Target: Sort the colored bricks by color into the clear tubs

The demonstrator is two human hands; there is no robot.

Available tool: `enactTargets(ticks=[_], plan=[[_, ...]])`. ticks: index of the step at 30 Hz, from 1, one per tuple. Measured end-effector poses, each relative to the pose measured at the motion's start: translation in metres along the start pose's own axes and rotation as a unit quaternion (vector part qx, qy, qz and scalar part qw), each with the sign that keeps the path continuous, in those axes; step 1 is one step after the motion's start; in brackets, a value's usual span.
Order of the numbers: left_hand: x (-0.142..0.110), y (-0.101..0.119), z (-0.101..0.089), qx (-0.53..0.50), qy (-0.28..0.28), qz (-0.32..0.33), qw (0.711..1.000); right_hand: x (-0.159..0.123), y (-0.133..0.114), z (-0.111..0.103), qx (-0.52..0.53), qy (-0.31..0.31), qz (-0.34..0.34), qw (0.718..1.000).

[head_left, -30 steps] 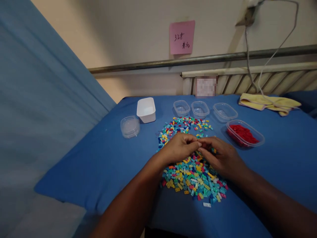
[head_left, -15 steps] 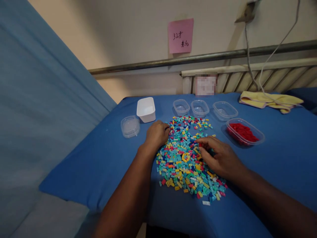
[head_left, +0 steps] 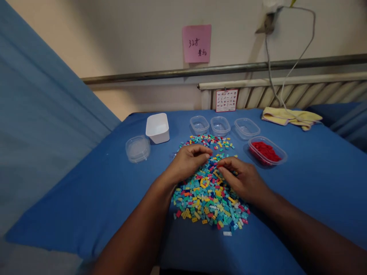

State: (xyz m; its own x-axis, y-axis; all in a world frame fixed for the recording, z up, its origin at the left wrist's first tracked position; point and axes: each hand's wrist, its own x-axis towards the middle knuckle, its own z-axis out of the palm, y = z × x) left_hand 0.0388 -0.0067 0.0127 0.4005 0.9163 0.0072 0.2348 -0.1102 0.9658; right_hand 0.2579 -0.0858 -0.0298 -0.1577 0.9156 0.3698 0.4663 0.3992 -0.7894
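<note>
A wide heap of small toy building bricks [head_left: 206, 198] in blue, yellow, pink, green and other colours lies between my hands. Over its upper part, my left hand [head_left: 189, 160] pinches a small red brick [head_left: 210, 154] between thumb and fingertips. My right hand [head_left: 242, 177] is over the heap's right side, its thumb and forefinger closed on another red brick [head_left: 219, 166], mostly hidden by the fingers. The two hands are close but apart. To the right, a clear plastic tub [head_left: 282, 156] holds a pile of red bricks [head_left: 265, 151].
Three clear tubs [head_left: 247, 131] stand in a row behind the heap. At the left are a white tub [head_left: 160, 135] and stacked clear lids [head_left: 138, 149]. A yellow cloth [head_left: 289, 117] lies at the back right of the blue-covered table [head_left: 94, 183]; a blue curtain [head_left: 43, 107] hangs at the left.
My left hand went from beside my right hand to the heap's upper left, then came back toward it with a red brick. My right hand kept its pinch. The view shifted slightly right.
</note>
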Motion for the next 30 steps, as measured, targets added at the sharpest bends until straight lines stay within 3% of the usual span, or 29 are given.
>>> enactTargets(ticks=[3,6,14,16,19,21,23,26,30], plan=[[-0.005,0.006,0.021,-0.056,-0.035,-0.005,0.998,0.001,0.004,0.003,0.064,0.018,0.031,0.997],[-0.008,0.006,0.031,-0.09,-0.021,-0.007,0.996,0.002,0.005,0.003,0.086,0.022,0.034,0.995],[-0.007,0.001,0.031,-0.047,-0.013,0.018,0.999,0.003,0.0,-0.002,0.016,0.021,-0.029,0.999],[-0.005,0.003,0.024,-0.006,0.02,0.035,0.999,0.007,-0.003,-0.009,-0.012,0.042,-0.031,0.999],[0.003,0.002,0.002,0.066,0.129,0.055,0.988,0.013,-0.004,-0.039,-0.087,0.086,-0.039,0.992],[0.008,-0.002,-0.015,0.091,0.196,0.046,0.975,0.014,0.0,-0.07,-0.171,0.107,-0.036,0.979],[0.013,-0.006,-0.03,0.105,0.243,0.039,0.964,0.012,0.01,-0.104,-0.267,0.115,0.008,0.957],[0.015,-0.011,-0.043,0.116,0.273,0.037,0.954,0.007,0.03,-0.14,-0.367,0.102,0.096,0.92],[0.016,-0.015,-0.045,0.15,0.275,0.023,0.95,0.004,0.043,-0.153,-0.392,0.103,0.139,0.904]])
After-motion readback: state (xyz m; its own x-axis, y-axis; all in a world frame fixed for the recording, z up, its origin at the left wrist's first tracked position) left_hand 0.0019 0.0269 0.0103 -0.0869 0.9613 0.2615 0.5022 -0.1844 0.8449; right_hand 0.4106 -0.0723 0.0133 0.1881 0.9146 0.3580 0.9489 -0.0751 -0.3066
